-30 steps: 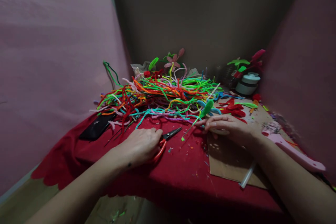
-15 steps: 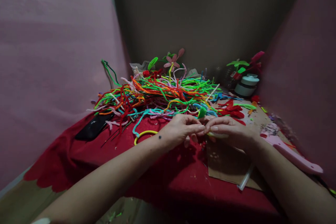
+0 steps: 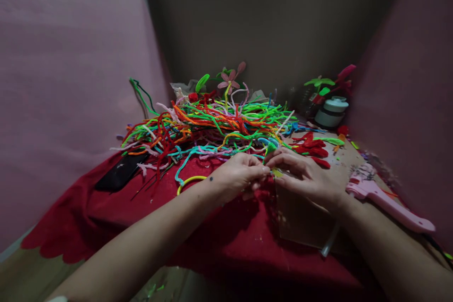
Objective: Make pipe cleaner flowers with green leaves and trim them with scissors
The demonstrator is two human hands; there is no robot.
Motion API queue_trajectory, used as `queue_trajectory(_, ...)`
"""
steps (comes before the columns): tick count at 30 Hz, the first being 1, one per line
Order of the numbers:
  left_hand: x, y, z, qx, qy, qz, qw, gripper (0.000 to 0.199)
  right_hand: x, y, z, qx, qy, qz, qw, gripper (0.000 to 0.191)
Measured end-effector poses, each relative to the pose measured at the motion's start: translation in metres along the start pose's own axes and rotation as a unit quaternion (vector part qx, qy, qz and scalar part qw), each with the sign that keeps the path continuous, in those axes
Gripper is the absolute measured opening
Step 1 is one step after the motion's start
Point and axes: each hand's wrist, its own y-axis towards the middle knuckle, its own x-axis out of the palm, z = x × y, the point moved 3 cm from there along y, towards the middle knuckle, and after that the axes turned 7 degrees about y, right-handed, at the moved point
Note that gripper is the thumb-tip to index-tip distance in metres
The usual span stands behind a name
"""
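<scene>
My left hand [image 3: 240,174] is closed in a pinch, its fingertips meeting those of my right hand over the table's front part. A small fuzzy green pipe-cleaner piece [image 3: 272,147] sticks up at the fingertips; its lower end is hidden. My right hand [image 3: 306,177] is bent around the same spot, with a yellow piece [image 3: 277,173] between its thumb and fingers. Whether the yellow and green pieces are joined cannot be made out. Just beyond both hands lies a big tangled heap of coloured pipe cleaners [image 3: 226,120].
Under my right hand lies cardboard [image 3: 300,222] with a clear glue stick [image 3: 330,243]. A pink glue gun [image 3: 392,205] rests at right. Red fuzzy petals [image 3: 311,146], a lidded jar [image 3: 331,112], a black phone [image 3: 120,172] and a yellow ring [image 3: 191,180] are on the red cloth [image 3: 226,240] or around it.
My right fingers have opened out a little and shifted left, showing more of the yellow piece. The green piece tilts slightly differently. The whole view has moved slightly.
</scene>
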Motion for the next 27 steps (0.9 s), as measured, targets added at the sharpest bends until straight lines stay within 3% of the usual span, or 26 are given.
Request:
queue_trajectory(6,0.005,-0.004,0.002,-0.028,-0.074,-0.046,0.996,0.009,0.009,-0.007,-0.022,-0.1,-0.057,0.068,0.991,0.032)
queue_trajectory(12,0.008,-0.012,0.008,0.002,-0.074,-0.034,0.997,0.009,0.012,-0.014,-0.02,-0.084,-0.035,0.094,0.991,0.046)
queue_trajectory(20,0.019,-0.015,0.01,-0.046,-0.292,-0.081,0.952,0.014,0.017,-0.021,-0.035,-0.179,-0.075,0.152,0.969,0.059)
queue_trajectory(24,0.022,-0.013,0.011,-0.04,-0.256,-0.109,0.96,0.006,0.018,-0.026,-0.034,-0.186,-0.05,0.171,0.966,0.059)
queue_trajectory(27,0.014,-0.008,0.013,0.014,-0.176,-0.046,0.983,0.012,0.015,-0.027,-0.035,-0.173,-0.028,0.181,0.968,0.053)
